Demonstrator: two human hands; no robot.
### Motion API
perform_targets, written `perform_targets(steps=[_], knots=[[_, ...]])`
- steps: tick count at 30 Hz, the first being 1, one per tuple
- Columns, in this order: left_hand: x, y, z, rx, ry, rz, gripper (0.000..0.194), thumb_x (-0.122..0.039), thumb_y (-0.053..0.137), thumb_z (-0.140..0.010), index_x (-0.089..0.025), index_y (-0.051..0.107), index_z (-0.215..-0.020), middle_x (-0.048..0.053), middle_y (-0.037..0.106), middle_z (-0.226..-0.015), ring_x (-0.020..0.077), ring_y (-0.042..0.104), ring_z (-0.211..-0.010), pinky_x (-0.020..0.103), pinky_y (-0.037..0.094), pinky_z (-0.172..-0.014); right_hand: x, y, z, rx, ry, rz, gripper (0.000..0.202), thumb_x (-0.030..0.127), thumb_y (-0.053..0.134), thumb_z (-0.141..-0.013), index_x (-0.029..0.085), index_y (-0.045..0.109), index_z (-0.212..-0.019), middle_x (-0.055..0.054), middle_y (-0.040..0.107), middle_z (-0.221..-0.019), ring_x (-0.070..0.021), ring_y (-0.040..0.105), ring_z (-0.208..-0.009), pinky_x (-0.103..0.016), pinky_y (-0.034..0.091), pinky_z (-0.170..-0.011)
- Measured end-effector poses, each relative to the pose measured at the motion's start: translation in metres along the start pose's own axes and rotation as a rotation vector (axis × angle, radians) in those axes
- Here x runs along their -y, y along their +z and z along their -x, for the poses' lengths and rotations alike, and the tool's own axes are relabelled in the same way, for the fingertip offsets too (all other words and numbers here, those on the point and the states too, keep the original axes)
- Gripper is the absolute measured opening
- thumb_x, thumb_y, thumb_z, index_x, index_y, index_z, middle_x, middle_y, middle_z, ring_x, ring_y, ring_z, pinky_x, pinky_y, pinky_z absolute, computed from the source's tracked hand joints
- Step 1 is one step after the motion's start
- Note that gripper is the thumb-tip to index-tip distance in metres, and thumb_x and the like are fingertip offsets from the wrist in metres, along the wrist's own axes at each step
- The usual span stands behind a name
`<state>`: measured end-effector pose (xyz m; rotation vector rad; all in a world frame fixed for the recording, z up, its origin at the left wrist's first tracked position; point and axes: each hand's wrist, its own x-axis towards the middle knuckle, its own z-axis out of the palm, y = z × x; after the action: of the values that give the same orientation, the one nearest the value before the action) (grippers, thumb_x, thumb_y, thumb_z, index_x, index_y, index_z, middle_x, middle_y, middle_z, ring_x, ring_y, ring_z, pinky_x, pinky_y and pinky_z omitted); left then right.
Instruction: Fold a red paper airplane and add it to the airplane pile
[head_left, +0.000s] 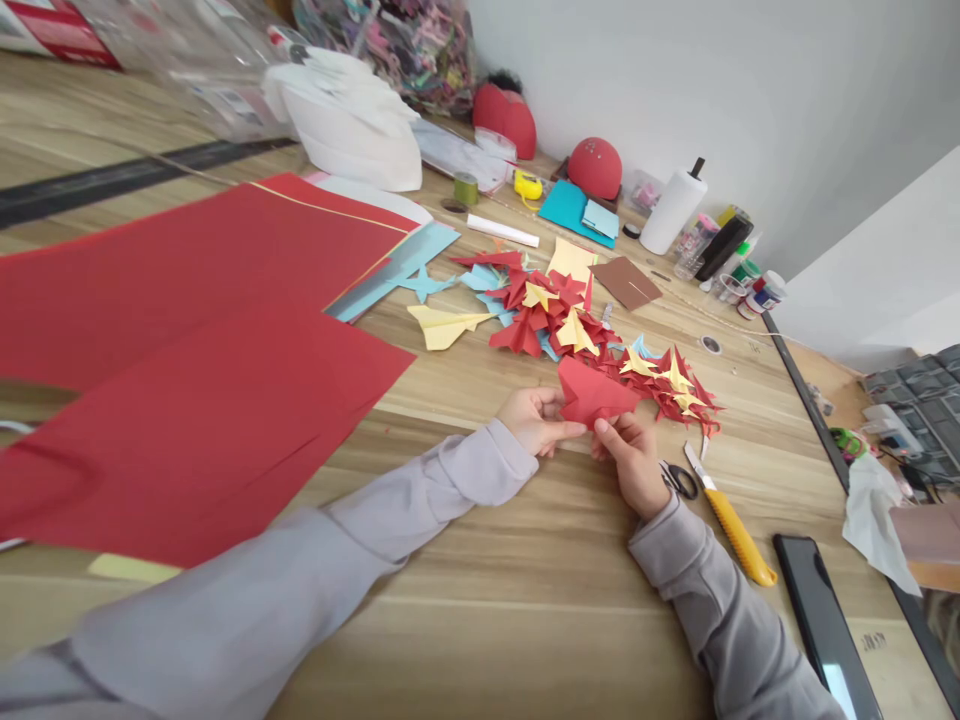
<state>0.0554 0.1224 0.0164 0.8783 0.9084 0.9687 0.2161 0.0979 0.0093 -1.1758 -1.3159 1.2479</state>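
Note:
A small piece of folded red paper (594,392) is held up just above the wooden table. My left hand (534,422) pinches its left side, thumb along the lower edge. At its lower right, my right hand (630,455) grips it between thumb and fingers; some fingertips are hidden behind the paper. Right behind it lies a heap of folded red paper pieces (525,325), with yellow and blue ones among them. A pale yellow paper plane (446,327) rests left of the heap.
Large red paper sheets (300,370) cover the left side. Right of my hands are black-handled scissors (681,482), a yellow utility knife (739,535) with its blade out, and a black phone (821,615). Bottles (763,295) and a white roll (673,210) stand along the back.

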Motion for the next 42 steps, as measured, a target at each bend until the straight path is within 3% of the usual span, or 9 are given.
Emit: perform_targets(steps=[12,19,26,29,31,33,36,39,42], knots=[[0.004,0.003,0.003,0.052,-0.012,-0.093,0.048,-0.024,0.086,-0.044,-0.009,0.065,-0.085,-0.002,0.064,-0.056,0.0033,0.04,-0.029,0.018,0.03,-0.028,0.001,0.003,0.0,-0.045,0.018,-0.054,0.035,0.053,0.067,-0.074,0.02,0.063,-0.063,0.001,0.062,-0.054,-0.011,0.052,-0.044,-0.024,0.044,-0.046],[0.007,0.006,0.003,-0.007,0.028,-0.083,0.054,-0.022,0.083,-0.047,-0.009,0.063,-0.095,-0.001,0.065,-0.057,0.005,0.041,-0.029,0.019,0.03,-0.028,-0.004,0.001,-0.002,-0.091,0.044,-0.045,0.041,0.057,0.06,-0.079,0.02,0.062,-0.062,0.002,0.056,-0.047,-0.0102,0.045,-0.04,-0.025,0.039,-0.043],[0.009,0.006,0.004,0.066,0.042,-0.122,0.051,-0.031,0.077,-0.057,-0.009,0.06,-0.1,-0.002,0.061,-0.058,0.0044,0.038,-0.029,0.02,0.029,-0.03,-0.003,0.002,-0.003,-0.145,-0.028,-0.042,0.033,0.049,0.069,-0.074,0.018,0.062,-0.066,0.003,0.058,-0.049,-0.0095,0.048,-0.044,-0.023,0.038,-0.045],[0.016,0.005,0.005,-0.037,0.198,-0.248,0.061,-0.027,0.073,-0.061,-0.012,0.052,-0.116,0.002,0.064,-0.079,0.0038,0.041,-0.035,0.02,0.035,-0.035,-0.003,0.002,-0.004,-0.19,-0.027,-0.066,0.032,0.046,0.07,-0.073,0.017,0.061,-0.062,0.003,0.057,-0.048,-0.009,0.047,-0.041,-0.022,0.037,-0.043],[0.021,0.003,0.007,-0.165,0.452,-0.441,0.063,-0.019,0.071,-0.061,-0.015,0.049,-0.12,0.006,0.061,-0.097,0.0051,0.048,-0.047,0.022,0.044,-0.046,-0.004,0.002,-0.004,-0.23,-0.019,-0.089,0.033,0.045,0.071,-0.072,0.017,0.059,-0.059,0.003,0.056,-0.047,-0.0087,0.047,-0.04,-0.022,0.035,-0.041],[0.024,0.0,0.008,-0.251,0.751,-0.695,0.052,-0.012,0.066,-0.064,-0.016,0.055,-0.115,0.009,0.056,-0.104,0.0104,0.055,-0.065,0.028,0.051,-0.063,-0.004,0.002,-0.004,-0.251,-0.003,-0.105,0.033,0.046,0.071,-0.072,0.017,0.059,-0.059,0.003,0.056,-0.048,-0.0086,0.046,-0.04,-0.022,0.035,-0.041],[0.023,-0.005,0.009,-0.231,1.055,-1.009,0.024,-0.01,0.056,-0.073,-0.016,0.065,-0.095,0.011,0.056,-0.1,0.0199,0.056,-0.086,0.037,0.05,-0.077,-0.003,0.002,-0.003,-0.218,0.008,-0.076,0.035,0.048,0.07,-0.071,0.017,0.059,-0.059,0.003,0.056,-0.048,-0.009,0.046,-0.041,-0.023,0.036,-0.042],[0.019,-0.008,0.008,-0.179,1.099,-1.063,0.017,-0.013,0.052,-0.079,-0.017,0.068,-0.082,0.011,0.058,-0.091,0.0206,0.055,-0.085,0.035,0.049,-0.074,-0.001,0.003,-0.001,-0.158,0.004,-0.05,0.037,0.05,0.068,-0.073,0.017,0.058,-0.059,0.003,0.056,-0.049,-0.0091,0.046,-0.042,-0.023,0.036,-0.043],[0.015,-0.007,0.005,-0.195,0.942,-0.84,0.015,-0.02,0.052,-0.083,-0.017,0.067,-0.081,0.008,0.059,-0.082,0.0171,0.056,-0.076,0.031,0.049,-0.071,-0.002,0.001,0.0,-0.132,0.008,-0.075,0.038,0.055,0.062,-0.077,0.018,0.061,-0.067,0.002,0.058,-0.055,-0.0094,0.049,-0.045,-0.023,0.038,-0.044]])
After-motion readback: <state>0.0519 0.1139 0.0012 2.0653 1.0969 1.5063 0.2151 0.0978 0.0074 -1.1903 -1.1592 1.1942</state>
